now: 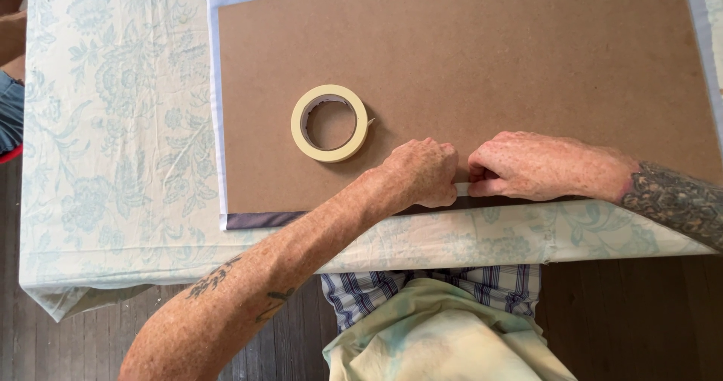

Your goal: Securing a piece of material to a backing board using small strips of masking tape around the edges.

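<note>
Two hands meet at the near edge of the board [467,57], knuckles almost touching. The left hand [418,172] and right hand [531,166] are both curled shut, pinching a pale strip [462,190] that runs sideways along that edge. The tape roll [330,123] lies flat on the board, just left of the left hand.

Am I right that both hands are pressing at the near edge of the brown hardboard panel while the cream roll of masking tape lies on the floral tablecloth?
Not quite. In the head view, the cream roll of masking tape lies on the brown hardboard panel, not the tablecloth. Both hands, left and right, do press at its near edge.
</note>
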